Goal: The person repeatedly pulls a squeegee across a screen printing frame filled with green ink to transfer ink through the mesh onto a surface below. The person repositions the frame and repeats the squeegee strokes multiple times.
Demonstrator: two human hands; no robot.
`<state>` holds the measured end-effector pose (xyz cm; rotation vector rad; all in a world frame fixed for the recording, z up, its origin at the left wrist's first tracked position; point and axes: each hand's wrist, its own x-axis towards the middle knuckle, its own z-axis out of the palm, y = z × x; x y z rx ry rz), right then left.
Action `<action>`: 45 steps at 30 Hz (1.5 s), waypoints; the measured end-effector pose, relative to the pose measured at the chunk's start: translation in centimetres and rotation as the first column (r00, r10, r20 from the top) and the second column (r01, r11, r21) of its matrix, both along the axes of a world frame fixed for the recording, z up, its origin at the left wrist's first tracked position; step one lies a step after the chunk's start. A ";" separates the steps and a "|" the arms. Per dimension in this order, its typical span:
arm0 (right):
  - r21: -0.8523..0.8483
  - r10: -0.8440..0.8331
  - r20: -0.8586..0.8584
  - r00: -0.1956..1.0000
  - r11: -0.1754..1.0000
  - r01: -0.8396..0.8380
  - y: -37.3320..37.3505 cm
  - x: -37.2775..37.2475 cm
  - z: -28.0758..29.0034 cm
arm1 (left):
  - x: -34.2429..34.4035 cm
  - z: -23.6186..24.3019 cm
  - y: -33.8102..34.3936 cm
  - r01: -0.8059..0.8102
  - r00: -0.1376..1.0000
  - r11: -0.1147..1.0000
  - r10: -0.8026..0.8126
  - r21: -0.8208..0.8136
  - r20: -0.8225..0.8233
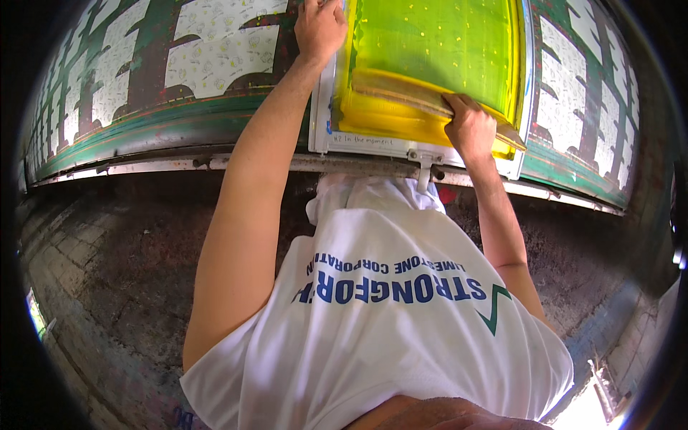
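A screen-printing screen (pixel 430 39) with green-yellow mesh and a silver metal frame lies on the long green table. Yellow ink spreads over its near part. My left hand (pixel 320 29) grips the frame’s left side near the top edge of the view, fingertips partly cut off. My right hand (pixel 469 125) is closed on a wooden-handled squeegee (pixel 398 91) that lies crosswise over the near part of the mesh, coated in yellow along its blade. A metal clamp (pixel 423 163) sits at the middle of the frame’s near edge.
The long green table (pixel 236 115) carries rows of white cut fabric panels (pixel 222 50) on both sides of the screen, with a metal rail (pixel 215 163) along its near edge. My white-shirted body stands against it, over a dark, stained concrete floor (pixel 122 272).
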<state>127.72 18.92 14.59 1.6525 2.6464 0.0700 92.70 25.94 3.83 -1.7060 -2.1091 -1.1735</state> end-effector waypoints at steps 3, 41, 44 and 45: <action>0.105 0.083 -0.087 0.993 0.992 -0.074 6.4 -1.9 -0.3 | 0.2 0.3 -0.1 -0.002 0.999 1.000 0.002 -0.003 0.033; 0.035 0.464 0.256 0.848 0.872 -0.488 44.3 -11.6 0.4 | 1.5 3.5 -0.5 -0.051 0.998 0.987 0.048 -0.152 -0.028; -0.145 0.455 0.047 0.889 0.884 -0.444 38.6 -9.3 1.5 | 1.3 3.2 -0.5 -0.060 0.998 0.987 0.057 -0.151 -0.025; -0.156 0.472 0.018 0.881 0.872 -0.464 36.5 -8.7 2.0 | 1.3 3.0 -0.5 -0.060 0.998 0.987 0.056 -0.152 -0.026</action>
